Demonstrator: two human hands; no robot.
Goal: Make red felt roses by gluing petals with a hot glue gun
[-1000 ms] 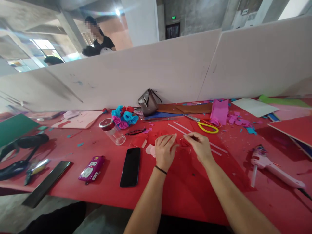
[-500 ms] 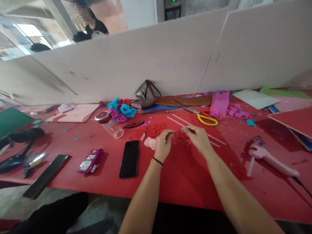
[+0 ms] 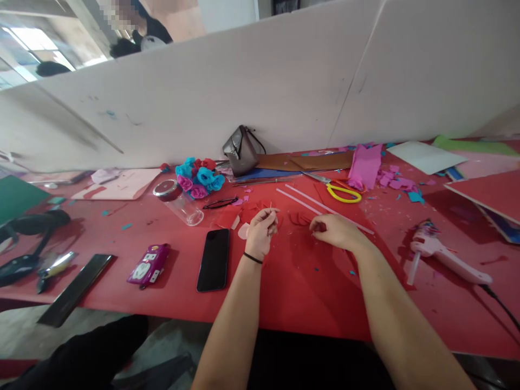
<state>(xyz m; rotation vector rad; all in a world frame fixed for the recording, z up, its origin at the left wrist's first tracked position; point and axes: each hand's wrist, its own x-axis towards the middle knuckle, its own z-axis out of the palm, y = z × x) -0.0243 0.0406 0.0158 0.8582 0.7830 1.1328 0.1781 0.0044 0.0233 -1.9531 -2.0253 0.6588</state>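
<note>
My left hand (image 3: 260,232) is closed in a pinch around a thin pale stick (image 3: 271,205), whose end pokes up above the fingertips. To its right, my right hand (image 3: 335,232) hovers low over the red sheet, fingers loosely curled with a gap between thumb and forefinger. Just left of those fingertips lie cut red paper pieces (image 3: 298,218). More red scraps and pale pink paper pieces (image 3: 244,231) are beside my left hand, which partly hides them. Behind my right hand run long translucent glue sticks (image 3: 300,201).
Left of my arms lie a phone (image 3: 213,260), a purple case (image 3: 149,265) and a clear jar (image 3: 189,211). Paper flowers (image 3: 201,177) and a grey bag (image 3: 240,151) stand behind. Yellow-handled scissors (image 3: 344,194) lie at back; a corded glue gun (image 3: 450,257) is right.
My hands have moved apart. The left has shifted left, with the thin stick now visible in its pinch. The right has turned its fingers down beside the red pieces. The camera view has shifted slightly.
</note>
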